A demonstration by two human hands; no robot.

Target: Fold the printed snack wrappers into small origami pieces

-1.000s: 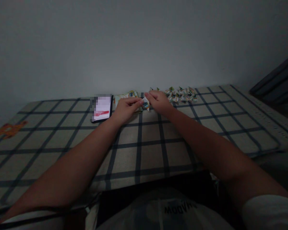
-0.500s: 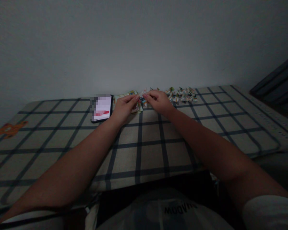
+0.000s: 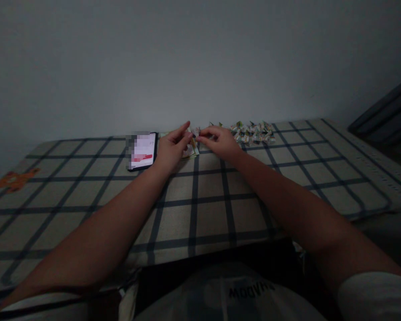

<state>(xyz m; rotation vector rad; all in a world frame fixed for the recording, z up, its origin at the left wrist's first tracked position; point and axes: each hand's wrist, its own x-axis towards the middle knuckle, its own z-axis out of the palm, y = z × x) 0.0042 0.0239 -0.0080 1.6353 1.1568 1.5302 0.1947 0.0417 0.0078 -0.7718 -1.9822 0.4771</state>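
Between the fingertips of both hands is a small folded piece of printed paper (image 3: 197, 131), pale and partly hidden. My right hand (image 3: 220, 141) pinches its right side with thumb and forefinger. At the left side, my left hand (image 3: 173, 147) has its thumb bent in against the paper, while one finger points up and away. Under and beside my left hand lies a stack of printed paper sheets (image 3: 193, 152), mostly covered by the hand. To the right of my right hand, several small folded paper pieces (image 3: 252, 133) lie in a cluster.
A phone (image 3: 143, 151) with its screen lit lies left of my left hand. The checked tablecloth (image 3: 210, 214) covers the table, which meets a grey wall (image 3: 200, 62) at the back. An orange cut-out shape (image 3: 16, 180) lies at the far left.
The paper piece between my hands now looks smaller and more closely folded. A finger of my left hand has lifted and stretched upward, and my right fingertips have shifted slightly.
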